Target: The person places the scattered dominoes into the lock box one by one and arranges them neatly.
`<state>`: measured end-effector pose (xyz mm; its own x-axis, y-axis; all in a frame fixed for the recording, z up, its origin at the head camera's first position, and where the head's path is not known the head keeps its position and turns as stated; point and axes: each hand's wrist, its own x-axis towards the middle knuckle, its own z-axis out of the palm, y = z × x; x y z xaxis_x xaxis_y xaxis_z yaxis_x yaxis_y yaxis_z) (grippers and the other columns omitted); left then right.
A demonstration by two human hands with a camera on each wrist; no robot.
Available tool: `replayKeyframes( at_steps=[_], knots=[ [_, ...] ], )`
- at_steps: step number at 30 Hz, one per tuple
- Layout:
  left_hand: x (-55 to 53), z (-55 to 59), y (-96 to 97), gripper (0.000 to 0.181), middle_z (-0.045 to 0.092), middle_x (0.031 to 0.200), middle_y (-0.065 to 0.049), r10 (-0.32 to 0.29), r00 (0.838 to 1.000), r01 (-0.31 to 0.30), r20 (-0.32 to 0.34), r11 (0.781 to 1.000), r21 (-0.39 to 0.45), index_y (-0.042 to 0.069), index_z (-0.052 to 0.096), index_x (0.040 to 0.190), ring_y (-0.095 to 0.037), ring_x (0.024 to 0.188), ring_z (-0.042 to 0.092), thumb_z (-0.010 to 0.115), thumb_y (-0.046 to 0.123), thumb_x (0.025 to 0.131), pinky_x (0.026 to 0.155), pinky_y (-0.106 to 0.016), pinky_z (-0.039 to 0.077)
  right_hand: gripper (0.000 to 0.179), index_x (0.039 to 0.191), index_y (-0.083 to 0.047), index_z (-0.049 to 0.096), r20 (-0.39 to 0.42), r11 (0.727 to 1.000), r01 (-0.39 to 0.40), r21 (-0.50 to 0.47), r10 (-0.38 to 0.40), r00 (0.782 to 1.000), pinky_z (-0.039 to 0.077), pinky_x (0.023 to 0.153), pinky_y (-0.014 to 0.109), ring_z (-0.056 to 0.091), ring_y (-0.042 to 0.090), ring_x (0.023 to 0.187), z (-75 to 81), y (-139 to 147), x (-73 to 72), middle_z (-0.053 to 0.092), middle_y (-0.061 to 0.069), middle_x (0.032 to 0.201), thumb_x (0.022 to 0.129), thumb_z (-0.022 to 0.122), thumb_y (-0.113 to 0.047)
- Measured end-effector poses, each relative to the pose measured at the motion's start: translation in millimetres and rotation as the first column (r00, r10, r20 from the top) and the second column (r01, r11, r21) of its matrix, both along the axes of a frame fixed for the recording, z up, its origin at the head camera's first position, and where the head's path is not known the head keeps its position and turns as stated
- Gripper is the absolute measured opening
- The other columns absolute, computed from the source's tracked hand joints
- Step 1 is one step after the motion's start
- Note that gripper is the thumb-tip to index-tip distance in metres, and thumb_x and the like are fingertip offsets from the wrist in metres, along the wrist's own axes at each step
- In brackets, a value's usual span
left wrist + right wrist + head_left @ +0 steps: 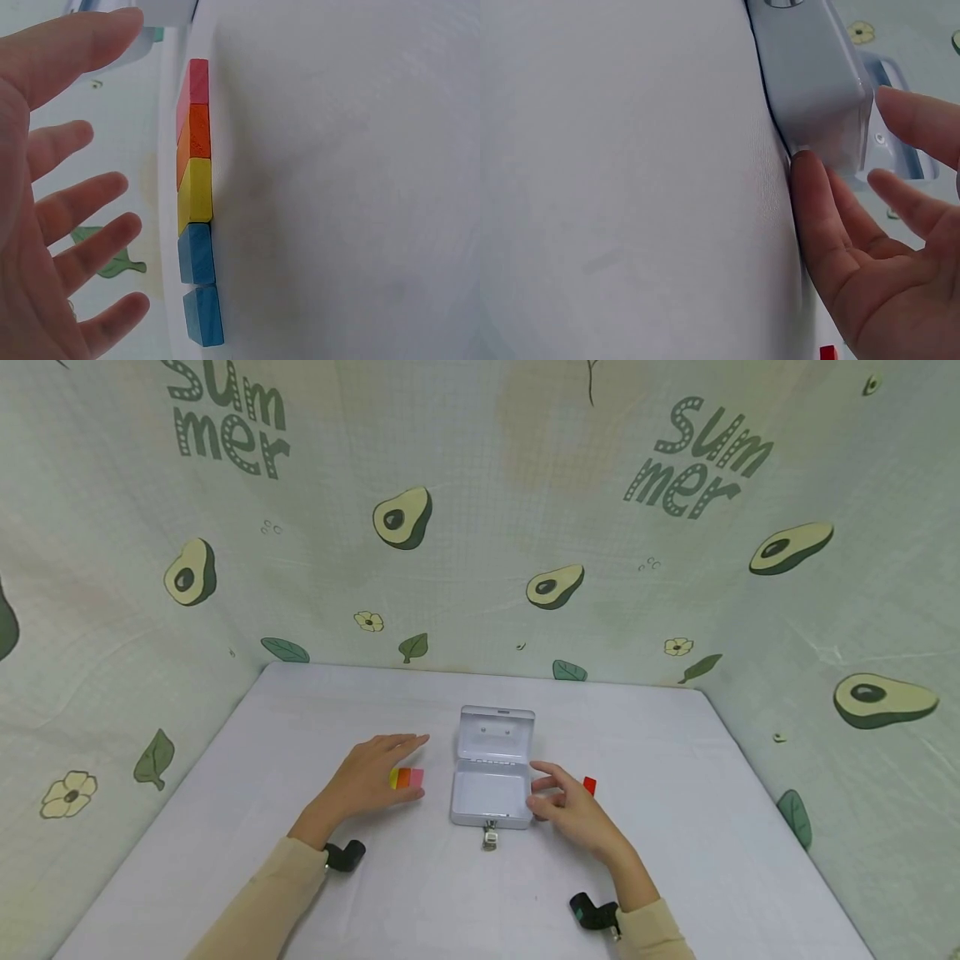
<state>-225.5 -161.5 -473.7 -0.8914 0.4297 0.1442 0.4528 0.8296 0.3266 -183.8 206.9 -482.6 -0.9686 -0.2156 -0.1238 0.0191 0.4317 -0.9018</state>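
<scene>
A small white metal box [491, 795] stands with its hinged lid raised, and a silver padlock [490, 837] hangs at its front. My right hand [572, 810] is at the box's right side, with the thumb low against the wall and loosely bent fingers around the corner in the right wrist view. My left hand [369, 781] is spread left of the box, holding nothing. Beside it runs a row of coloured blocks: pink [199, 81], orange [198, 131], yellow [198, 191] and two blue blocks [198, 253]. The left hand hides the blue ones in the head view.
A red block [590, 786] lies just right of my right hand, partly hidden by it. White cloth covers the table [420, 893]. Fabric walls [480, 527] with avocado prints enclose the back and both sides.
</scene>
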Motion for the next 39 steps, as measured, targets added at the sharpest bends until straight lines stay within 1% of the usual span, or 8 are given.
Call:
replayKeyframes(
  at_steps=[7,16,21,24,28,35,39],
  knots=[
    [-1.4,0.6,-1.5,0.073,0.058,0.154,-0.007,-0.015,0.999,0.015,0.03,1.0,-0.016,0.025,0.058,0.154,-0.034,0.143,0.05,0.083,0.047,0.089,0.114,-0.066,0.04,0.065,0.159,-0.017,0.048,0.008,0.998,-0.051,-0.021,0.051,0.999,0.054,0.088,0.033,0.073,0.02,0.096,-1.6,4.1,0.0,0.06,0.018,0.142,0.1,0.076,-0.023],
    [-2.6,-0.5,-4.3,0.066,0.06,0.151,-0.005,-0.027,0.998,0.028,0.061,1.0,-0.015,0.026,0.062,0.149,-0.033,0.141,0.051,0.083,0.044,0.09,0.113,-0.065,0.041,0.067,0.161,-0.014,0.043,0.021,0.991,-0.115,-0.071,0.117,0.993,0.054,0.09,0.027,0.072,0.021,0.101,-5.4,11.9,-0.7,0.056,0.022,0.145,0.102,0.073,-0.02],
    [-4.4,-0.5,-4.7,0.063,0.062,0.147,-0.004,-0.026,0.997,0.028,0.078,0.999,-0.026,0.025,0.065,0.146,-0.032,0.139,0.052,0.084,0.043,0.089,0.112,-0.062,0.042,0.068,0.163,-0.012,0.041,0.036,0.986,-0.131,-0.102,0.136,0.99,0.054,0.091,0.024,0.072,0.022,0.107,-6.0,14.6,-1.2,0.054,0.023,0.147,0.102,0.072,-0.017],
    [-5.1,-0.2,-4.8,0.061,0.064,0.144,-0.003,-0.029,0.997,0.032,0.077,0.999,-0.036,0.025,0.067,0.144,-0.031,0.136,0.053,0.085,0.042,0.088,0.11,-0.061,0.043,0.069,0.163,-0.011,0.04,0.036,0.983,-0.144,-0.115,0.149,0.988,0.054,0.091,0.023,0.071,0.025,0.109,-5.6,15.4,-1.2,0.052,0.024,0.148,0.102,0.072,-0.016],
    [-5.9,-0.3,-5.1,0.059,0.066,0.139,-0.002,-0.032,0.997,0.035,0.073,0.998,-0.046,0.024,0.069,0.14,-0.029,0.131,0.055,0.087,0.04,0.087,0.107,-0.058,0.046,0.07,0.163,-0.01,0.04,0.042,0.981,-0.144,-0.131,0.151,0.988,0.054,0.091,0.022,0.071,0.026,0.11,-5.5,15.8,-1.3,0.052,0.025,0.148,0.102,0.073,-0.015],
    [-8.5,-3.3,-5.4,0.052,0.068,0.135,-0.001,-0.034,0.996,0.039,0.077,0.998,-0.057,0.025,0.072,0.135,-0.028,0.13,0.056,0.087,0.04,0.087,0.108,-0.056,0.046,0.071,0.163,-0.01,0.04,0.044,0.978,-0.147,-0.148,0.155,0.987,0.054,0.091,0.022,0.07,0.025,0.11,-6.7,15.6,-1.9,0.051,0.025,0.149,0.101,0.073,-0.014],
    [-10.8,-4.5,-5.5,0.048,0.069,0.13,0.001,-0.045,0.997,0.049,0.07,0.997,-0.06,0.025,0.074,0.131,-0.027,0.127,0.057,0.087,0.039,0.087,0.106,-0.055,0.047,0.07,0.163,-0.01,0.04,0.041,0.978,-0.149,-0.146,0.156,0.987,0.054,0.091,0.023,0.07,0.025,0.109,-7.4,15.5,-2.2,0.051,0.025,0.149,0.101,0.073,-0.013]
  ],
)
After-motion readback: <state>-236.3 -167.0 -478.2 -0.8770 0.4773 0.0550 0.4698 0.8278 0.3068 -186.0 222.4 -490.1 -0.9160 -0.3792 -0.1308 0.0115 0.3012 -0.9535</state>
